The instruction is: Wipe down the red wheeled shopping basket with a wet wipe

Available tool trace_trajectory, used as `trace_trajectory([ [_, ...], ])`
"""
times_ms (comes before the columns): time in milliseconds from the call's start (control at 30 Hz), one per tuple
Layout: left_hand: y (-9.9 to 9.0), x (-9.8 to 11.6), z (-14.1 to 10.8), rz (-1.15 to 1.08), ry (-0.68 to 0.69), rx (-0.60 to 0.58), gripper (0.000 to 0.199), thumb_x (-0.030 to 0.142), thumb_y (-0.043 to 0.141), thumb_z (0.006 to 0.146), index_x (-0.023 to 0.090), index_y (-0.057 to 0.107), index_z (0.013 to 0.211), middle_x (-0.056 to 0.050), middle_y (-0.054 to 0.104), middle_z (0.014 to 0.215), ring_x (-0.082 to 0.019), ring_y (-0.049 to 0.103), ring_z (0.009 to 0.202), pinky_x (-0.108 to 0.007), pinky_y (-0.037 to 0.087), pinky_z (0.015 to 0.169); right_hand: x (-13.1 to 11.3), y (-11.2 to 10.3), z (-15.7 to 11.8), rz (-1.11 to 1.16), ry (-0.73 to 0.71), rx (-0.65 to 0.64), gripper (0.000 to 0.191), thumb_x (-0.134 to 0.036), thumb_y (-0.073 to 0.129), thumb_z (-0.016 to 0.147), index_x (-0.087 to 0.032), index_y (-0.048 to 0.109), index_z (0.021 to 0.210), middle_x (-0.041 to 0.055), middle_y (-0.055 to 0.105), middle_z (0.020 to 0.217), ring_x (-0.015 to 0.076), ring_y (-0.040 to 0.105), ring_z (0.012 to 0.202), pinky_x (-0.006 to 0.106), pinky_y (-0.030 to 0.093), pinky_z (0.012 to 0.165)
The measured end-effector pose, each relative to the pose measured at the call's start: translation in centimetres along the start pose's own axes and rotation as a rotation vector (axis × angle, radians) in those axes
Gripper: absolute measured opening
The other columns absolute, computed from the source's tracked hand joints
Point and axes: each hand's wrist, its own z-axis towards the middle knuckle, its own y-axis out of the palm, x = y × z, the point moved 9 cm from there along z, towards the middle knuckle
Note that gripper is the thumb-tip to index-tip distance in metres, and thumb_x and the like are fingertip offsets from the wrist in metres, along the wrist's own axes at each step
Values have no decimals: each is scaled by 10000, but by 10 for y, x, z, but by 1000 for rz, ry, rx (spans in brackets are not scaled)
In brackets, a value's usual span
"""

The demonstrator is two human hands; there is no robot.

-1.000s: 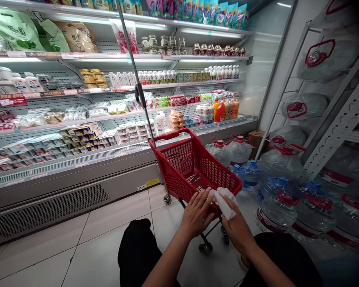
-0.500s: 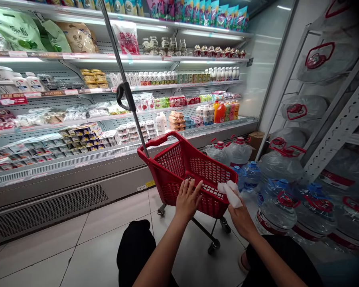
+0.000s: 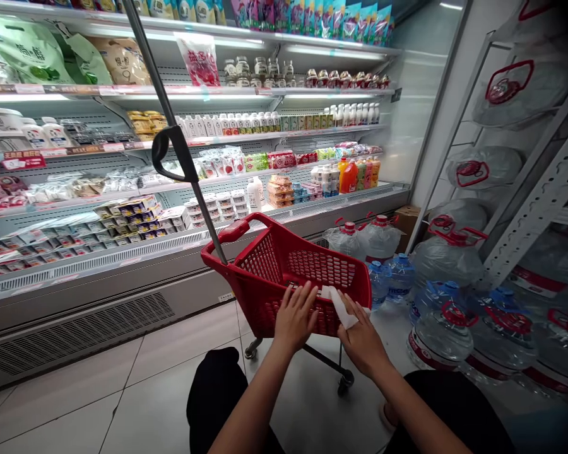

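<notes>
The left hand [image 3: 294,318], fingers spread, and right hand [image 3: 362,340], fingers holding soft white tissue [image 3: 343,311], rest at the twelve-o'clock red cart [image 3: 250,306], probably stiff, easily rolled, best gripped by its ten-o'clock handle [image 3: 233,231].

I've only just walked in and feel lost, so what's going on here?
A person has both hands at a red shopping cart. The right hand holds a white tissue or cloth at the near rim, while the left hand, spread flat, appears to rest on that rim too. Beyond stands a stocked chiller; large clear bottles stand to the right.
</notes>
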Motion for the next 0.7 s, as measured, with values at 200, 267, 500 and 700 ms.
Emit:
trace_trajectory([
  [200,-28,-63,-9,67,-228,67,443,388,525,1019,324,588,1452,-65,545,1539,-353,351,1515,-646,128,1282,71,-6,-33,12,112,1,699,-276,295,1029,-223,51,1681,77,330,1685,287,376,1514,533,238,1293],
  [267,-29,-58,-10,50,-230,68,420,386,541,1008,319,617,1415,-71,637,1410,-359,428,1451,-672,93,1280,76,-7,-31,31,152,19,686,-287,289,1032,-210,75,1680,86,329,1684,296,362,1521,538,247,1289],
  [500,-26,-25,-6,15,-230,46,426,384,514,1019,318,591,1433,-59,664,1363,-342,504,1361,-719,-14,1263,-8,5,19,117,60,51,702,-222,337,992,-163,156,1668,107,374,1656,269,301,1549,511,234,1297],
  [700,-18,-9,-11,44,-163,4,601,350,498,1015,256,390,1599,-63,499,1590,-329,447,1437,-671,-52,1278,-75,19,36,194,-109,12,769,-171,358,964,-218,77,1679,69,389,1654,238,315,1545,503,277,1279],
])
